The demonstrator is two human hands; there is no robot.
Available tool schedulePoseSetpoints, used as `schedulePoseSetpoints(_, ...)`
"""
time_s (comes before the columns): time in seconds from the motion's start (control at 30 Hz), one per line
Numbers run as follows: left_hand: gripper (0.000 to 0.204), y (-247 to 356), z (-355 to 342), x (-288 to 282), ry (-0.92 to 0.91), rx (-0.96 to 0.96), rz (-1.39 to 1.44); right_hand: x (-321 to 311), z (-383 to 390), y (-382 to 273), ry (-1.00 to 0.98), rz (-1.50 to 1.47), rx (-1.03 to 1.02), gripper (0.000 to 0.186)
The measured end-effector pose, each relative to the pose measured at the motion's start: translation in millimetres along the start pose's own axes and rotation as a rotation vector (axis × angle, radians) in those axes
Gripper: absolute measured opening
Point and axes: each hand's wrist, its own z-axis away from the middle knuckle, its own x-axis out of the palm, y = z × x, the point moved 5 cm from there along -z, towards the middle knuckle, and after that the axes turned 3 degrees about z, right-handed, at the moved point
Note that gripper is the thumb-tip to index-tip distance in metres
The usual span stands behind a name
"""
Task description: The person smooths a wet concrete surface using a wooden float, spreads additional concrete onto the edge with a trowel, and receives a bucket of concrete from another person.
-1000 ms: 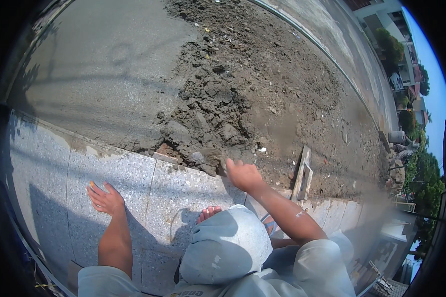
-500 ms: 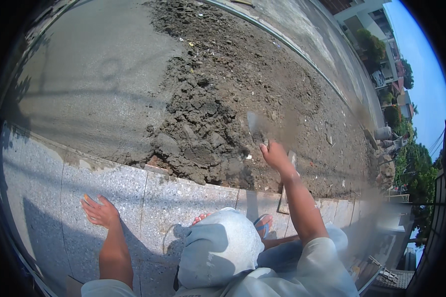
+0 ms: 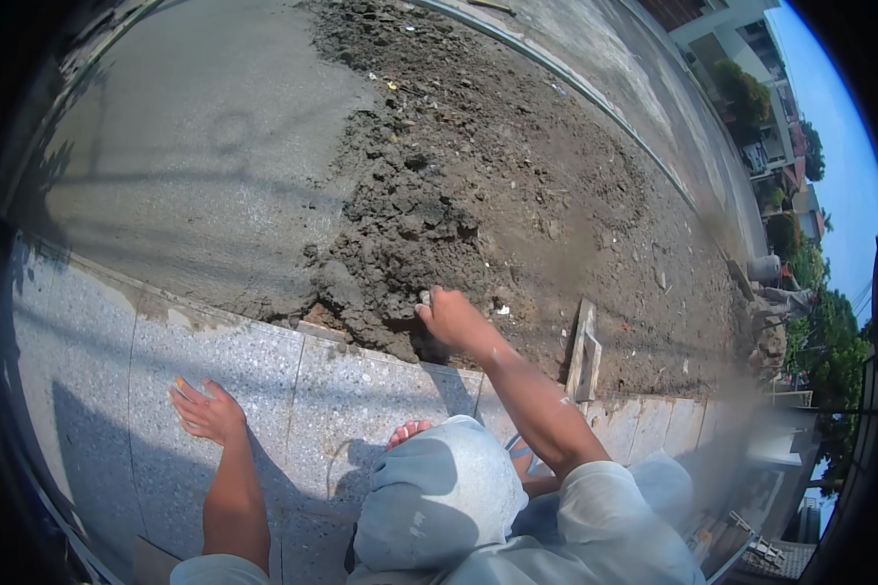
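Observation:
My right hand (image 3: 451,320) is closed round the handle of a trowel (image 3: 425,297) at the near edge of the lumpy wet concrete (image 3: 400,234). The blade cannot be made out against the grey mix. Left of the heap spreads a smoothed concrete surface (image 3: 215,127). My left hand (image 3: 208,411) is empty with its fingers apart, over the speckled tiles (image 3: 224,361). A wooden float (image 3: 583,351) lies to the right of my right forearm, at the border between tiles and dirt.
Rough bare soil (image 3: 556,224) with small debris stretches right of the mix. A long pale edging (image 3: 595,107) bounds it on the far side, along a road (image 3: 654,107). A bucket (image 3: 764,268) stands at the far right. My bent knee (image 3: 439,497) fills the near middle.
My right hand has swung left and nearer with the trowel, from over the bare soil to the wet mix. The blade showed before. My left hand stays open in nearly the same place.

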Motion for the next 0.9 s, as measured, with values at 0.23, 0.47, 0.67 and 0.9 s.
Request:
schedulePoseSetpoints(0.23, 0.058, -0.5, -1.1, -5.0, -0.016, -0.036, -0.003, -1.2, 22.1, -57.6, 0.091, 0.18, -0.123, 0.035)
schedulePoseSetpoints(0.47, 0.058, -2.7, -2.5, -0.9, -0.004, -0.004, 0.038, -29.0, 17.3, -46.5, 0.207, 0.145, -0.127, 0.031)
schedulePoseSetpoints(0.67, 0.058, -2.1, -1.3, 0.7, 0.012, -0.005, 0.046, 17.4, -3.2, -43.7, -0.267, -0.85, 0.229, 0.05)
schedulePoseSetpoints(0.9, 0.058, 2.3, -3.2, -3.4, 0.021, -0.006, 0.049, 52.2, 12.6, -106.1, -0.508, -0.344, 0.028, 0.056)
